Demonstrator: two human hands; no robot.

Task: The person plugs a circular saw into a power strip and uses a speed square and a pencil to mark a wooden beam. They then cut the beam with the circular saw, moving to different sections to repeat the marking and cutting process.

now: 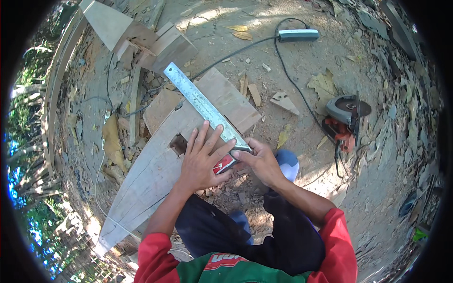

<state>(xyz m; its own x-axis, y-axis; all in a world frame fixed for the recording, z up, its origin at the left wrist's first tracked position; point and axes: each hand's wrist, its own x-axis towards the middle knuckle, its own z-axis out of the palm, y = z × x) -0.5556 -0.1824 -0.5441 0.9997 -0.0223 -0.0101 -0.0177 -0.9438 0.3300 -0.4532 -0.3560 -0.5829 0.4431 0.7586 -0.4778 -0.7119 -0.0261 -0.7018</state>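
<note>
A try square lies across a long, tapering wooden board (146,172). Its steel blade (200,104) runs up and to the left, over another wooden piece (226,101) under the board's far end. My left hand (199,165) is spread flat, pressing on the board and the blade, with its thumb by the square's red stock (223,164). At the near end of the blade, my right hand (262,165) pinches the square's corner; its other fingers are partly hidden. Beside my left fingertips is a squarish hole (178,144) cut through the board.
On the dirt ground at right rests a circular saw (347,115) with its blade exposed. A black cord (289,70) winds from a power strip (298,35). Joined wooden blocks (174,45) stand at upper left; offcuts (285,102) and dry leaves are scattered about.
</note>
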